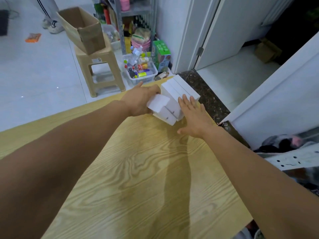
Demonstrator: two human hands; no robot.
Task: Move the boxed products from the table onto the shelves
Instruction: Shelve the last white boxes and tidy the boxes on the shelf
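Observation:
Several plain white boxes [174, 94] lie in a loose cluster near the far right corner of the wooden table [138, 169]. My left hand [139, 100] grips the nearest tilted white box [158, 103] from the left side, fingers curled round it. My right hand [193, 116] lies flat with straight fingers against the right side of the cluster, touching the boxes. A metal shelf [293, 159] edge shows at the right, partly out of view.
A beige plastic stool [100, 71] with an open cardboard box [81, 28] stands beyond the table. A white basket of bottles [139, 69], a green carton [161, 54] and a metal rack [136, 23] sit behind. A person's feet [51, 25] are at the far left.

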